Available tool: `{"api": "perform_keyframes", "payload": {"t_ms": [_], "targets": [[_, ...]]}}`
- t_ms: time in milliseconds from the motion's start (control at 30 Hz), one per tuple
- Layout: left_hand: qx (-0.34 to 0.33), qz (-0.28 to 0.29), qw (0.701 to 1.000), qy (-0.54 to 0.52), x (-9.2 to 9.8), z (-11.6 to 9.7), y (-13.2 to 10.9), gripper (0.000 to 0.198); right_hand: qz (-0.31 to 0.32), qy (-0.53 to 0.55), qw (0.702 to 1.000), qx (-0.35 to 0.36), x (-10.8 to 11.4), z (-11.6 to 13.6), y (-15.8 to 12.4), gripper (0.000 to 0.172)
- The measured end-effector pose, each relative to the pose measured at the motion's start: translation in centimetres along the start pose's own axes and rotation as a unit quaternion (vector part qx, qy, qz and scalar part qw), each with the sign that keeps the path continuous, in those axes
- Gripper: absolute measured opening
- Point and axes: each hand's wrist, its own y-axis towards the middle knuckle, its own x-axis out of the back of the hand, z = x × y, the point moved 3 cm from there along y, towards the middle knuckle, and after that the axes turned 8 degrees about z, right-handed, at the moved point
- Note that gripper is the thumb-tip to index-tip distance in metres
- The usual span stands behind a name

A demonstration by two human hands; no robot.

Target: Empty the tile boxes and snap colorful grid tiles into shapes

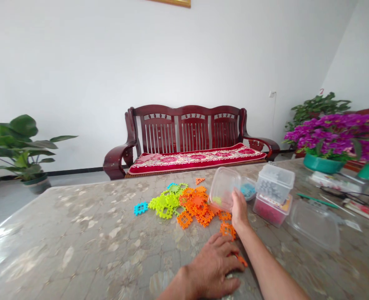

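My right hand [240,211] grips a clear plastic container [224,187] by its near right side, tipped above the table. A yellow-green patch shows through its wall. My left hand [215,264] is palm down closer to me, fingers apart. An orange building piece [241,259] shows past its fingertips; whether they touch it I cannot tell. Another orange notched square [227,230] lies just beyond that hand. Farther off is a loose pile of orange pieces [198,203] and lime-green pieces [165,204], with a blue piece [140,208] at its left.
Right of the container stand a tub of blue pieces [248,189] and a grey-filled box [273,183] stacked on a pinkish-red box [270,210]. A clear lid [314,223], glasses [356,195] and purple flowers in a teal pot [323,163] lie farther right. A wooden bench [192,129] stands behind the table.
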Motion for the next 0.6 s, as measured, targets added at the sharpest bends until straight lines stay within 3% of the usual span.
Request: {"api": "perform_keyframes", "payload": {"t_ms": [167, 400, 600], "targets": [[0.106, -0.024, 0.991, 0.078, 0.2, 2.4, -0.5, 0.038, 0.021, -0.028, 0.999, -0.001, -0.4, 0.7, -0.5, 0.044], [0.271, -0.101, 0.951, 0.105, 1.5, 6.5, -1.3, 0.044, 0.088, -0.088, 0.982, 0.139, -1.7, 3.2, -2.5, 0.051], [0.347, -0.171, 0.917, 0.097, 2.6, 7.3, -1.9, 0.043, 0.172, -0.07, 0.96, 0.207, -2.5, 5.5, -4.5, 0.053]]}}
